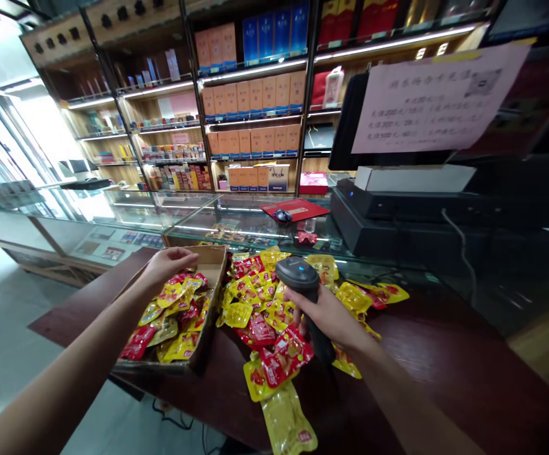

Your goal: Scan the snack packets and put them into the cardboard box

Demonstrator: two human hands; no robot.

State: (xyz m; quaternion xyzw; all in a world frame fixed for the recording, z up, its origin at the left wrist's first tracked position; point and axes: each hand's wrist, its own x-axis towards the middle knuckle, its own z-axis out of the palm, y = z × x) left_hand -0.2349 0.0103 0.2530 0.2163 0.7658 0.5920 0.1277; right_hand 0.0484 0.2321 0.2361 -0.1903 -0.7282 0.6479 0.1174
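Left hand (167, 264): fingertips nearly together over the box (215, 268); cannot tell if holding anything
Right hand (326, 313): wrapped around scanner (298, 272)
Packets (243, 291): on table (436, 360), partly hidden by scanner
Sign (421, 107): small print blurred

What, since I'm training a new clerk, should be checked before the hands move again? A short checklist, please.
1. Scanner held securely: ok, the right hand is wrapped around the scanner.
2. Scanner powered: ok, judging by the blue light on its top.
3. Left hand free: cannot tell; its fingers are curled over the box, and nothing shows in them.
4. Box open for access: ok, its top is open and packets lie inside.
5. Loose packets tidy: not ok, they overlap in a spread pile on the brown table.
6. Scanner aimed at a barcode: cannot tell, none is readable.
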